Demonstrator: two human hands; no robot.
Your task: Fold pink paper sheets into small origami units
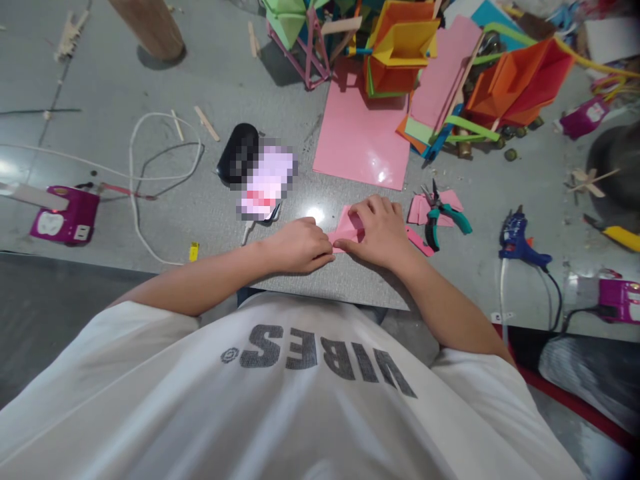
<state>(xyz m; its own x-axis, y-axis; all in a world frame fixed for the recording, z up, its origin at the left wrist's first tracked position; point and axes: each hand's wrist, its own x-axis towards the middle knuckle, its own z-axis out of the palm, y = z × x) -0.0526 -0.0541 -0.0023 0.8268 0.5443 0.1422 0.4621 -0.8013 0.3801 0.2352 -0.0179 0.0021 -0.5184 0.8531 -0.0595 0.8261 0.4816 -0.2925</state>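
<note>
A small pink paper piece (349,222) lies at the table's front edge between my hands. My left hand (303,245) is closed, its fingertips pinching the paper's left end. Over the paper's right part, my right hand (379,230) curves with thumb and fingers pressed on it. Just right of that hand are pliers with teal and black handles (437,217), resting on small pink paper pieces (453,199). A pink cutter-like tool (419,241) lies beside them. Beyond my hands is a large pink sheet (360,143).
A phone (267,180) and a black case (239,153) lie left of centre. Folded orange paper (520,80) and yellow paper shapes (404,43) stand at the back. A blue glue gun (520,240) is at right. A white cable (133,153) loops at left, near a purple socket box (70,215).
</note>
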